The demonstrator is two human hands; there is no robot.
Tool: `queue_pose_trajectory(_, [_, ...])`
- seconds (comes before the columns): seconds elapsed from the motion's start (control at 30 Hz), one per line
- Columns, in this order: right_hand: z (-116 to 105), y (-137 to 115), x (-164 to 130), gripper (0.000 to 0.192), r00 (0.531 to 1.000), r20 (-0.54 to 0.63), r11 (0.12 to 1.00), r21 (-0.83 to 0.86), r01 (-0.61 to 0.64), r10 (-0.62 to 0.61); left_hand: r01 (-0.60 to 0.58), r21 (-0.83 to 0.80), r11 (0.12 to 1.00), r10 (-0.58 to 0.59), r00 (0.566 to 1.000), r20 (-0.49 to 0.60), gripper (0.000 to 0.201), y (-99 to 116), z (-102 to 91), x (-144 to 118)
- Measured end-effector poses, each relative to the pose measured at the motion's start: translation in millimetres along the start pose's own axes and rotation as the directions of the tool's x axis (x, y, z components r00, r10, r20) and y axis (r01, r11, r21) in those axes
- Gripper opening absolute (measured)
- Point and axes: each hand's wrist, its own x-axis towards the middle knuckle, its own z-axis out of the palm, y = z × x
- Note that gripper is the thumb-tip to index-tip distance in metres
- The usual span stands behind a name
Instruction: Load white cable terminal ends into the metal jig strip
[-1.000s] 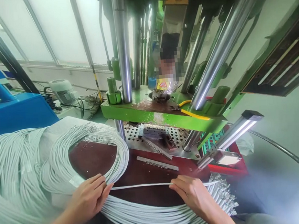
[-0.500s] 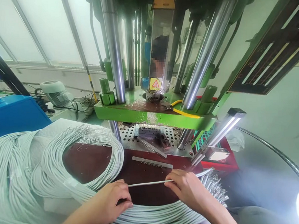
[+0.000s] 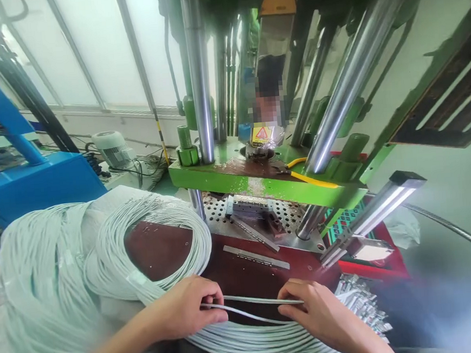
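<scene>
Two strands of pale cable (image 3: 253,299) stretch between my hands, above a dark red table. My left hand (image 3: 192,305) is closed on them, thumb against curled fingers. On the right, my right hand (image 3: 317,306) pinches the strands between thumb and fingertips. Beneath my hands curves a bundle of the same cable (image 3: 248,341). Just beyond lies a slotted metal bar (image 3: 256,257), flat on the table. Behind my right wrist are many cable ends with metal connectors (image 3: 365,302).
Large cable coils (image 3: 48,278) fill the left side. A green press (image 3: 260,182) stands ahead, with yellow-handled pliers (image 3: 311,178) on its plate and mould blocks (image 3: 248,205) below. To the right are a metal post (image 3: 384,203) and a red crate (image 3: 401,264).
One strand stretched between my hands before; now two show there. The view has turned left, so the press and coils appear further right.
</scene>
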Motion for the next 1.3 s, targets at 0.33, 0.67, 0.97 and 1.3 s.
queue_pose_trajectory(0.33, [-1,-12,7,0.017,0.999,0.045,0.999,-0.033,0.011,-0.009,-0.169,0.190,0.967,0.172,0.985,0.001,0.010,-3,2.1,-11])
queue_pose_trajectory(0.67, [-1,-25,1,0.027,0.992,0.114,0.998,0.028,-0.050,0.046,-0.126,-0.026,0.992,0.123,0.989,-0.081,0.006,1,-10.7,-12])
queue_pose_trajectory(0.97, [-23,-30,2,0.022,0.998,-0.001,0.998,0.010,0.057,-0.057,0.005,-0.267,0.964,-0.040,0.992,-0.123,0.019,7,-32.1,-13])
queue_pose_trajectory(1.3, [-54,-64,-20,0.025,0.985,-0.105,0.988,-0.092,0.125,-0.134,-0.040,-0.318,0.947,-0.007,0.990,-0.144,0.024,30,-22.4,-10])
